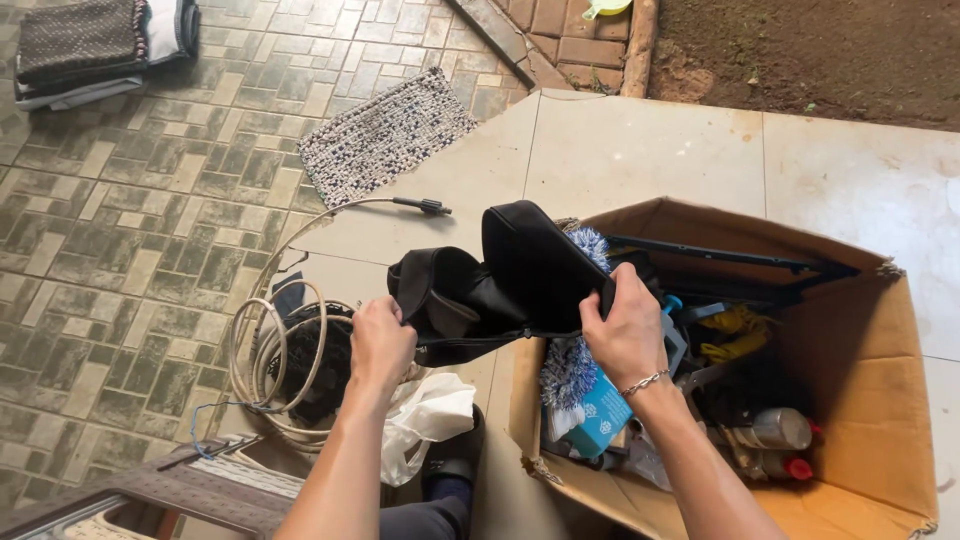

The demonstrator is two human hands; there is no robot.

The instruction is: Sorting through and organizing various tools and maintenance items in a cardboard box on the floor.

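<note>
A black padded bag or cover hangs in the air between both hands, over the left edge of an open cardboard box. My left hand grips its left end, near a strap. My right hand, with a chain bracelet on the wrist, holds its right side just above the box. Under the right hand, a blue-and-white fluffy duster and a teal carton stick out of the box.
The box holds black rods, yellow cord and spray cans. A coiled cream hose lies on a basket at left, with a white plastic bag beside it. A woven mat and folded cloths lie on the paved floor.
</note>
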